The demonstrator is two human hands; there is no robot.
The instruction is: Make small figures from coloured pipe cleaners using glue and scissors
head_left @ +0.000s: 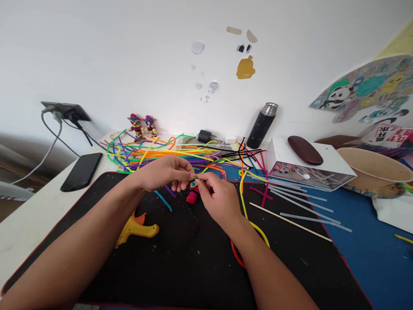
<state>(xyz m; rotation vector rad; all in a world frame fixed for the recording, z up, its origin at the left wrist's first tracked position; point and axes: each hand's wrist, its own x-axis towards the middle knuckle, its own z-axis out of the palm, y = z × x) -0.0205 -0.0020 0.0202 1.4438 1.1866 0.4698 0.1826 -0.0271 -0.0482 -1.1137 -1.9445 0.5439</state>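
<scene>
My left hand (164,172) and my right hand (217,198) meet over the black mat (180,262). Both pinch a small pipe-cleaner figure (193,191) with a red lower part and green and blue bits on top. A long yellow pipe cleaner (245,202) runs from the pinch point, curving down past my right wrist. A heap of coloured pipe cleaners (174,155) lies just behind my hands. Short blue and purple pieces (163,200) rest on the mat below my left hand.
A yellow glue gun (137,228) lies by my left forearm. A black phone (82,171) sits at left. Clear glue sticks (300,200) and a wooden skewer (290,221) lie at right, near a white box (309,165), black flask (262,125) and bowl (376,170). Two finished figures (142,125) stand by the wall.
</scene>
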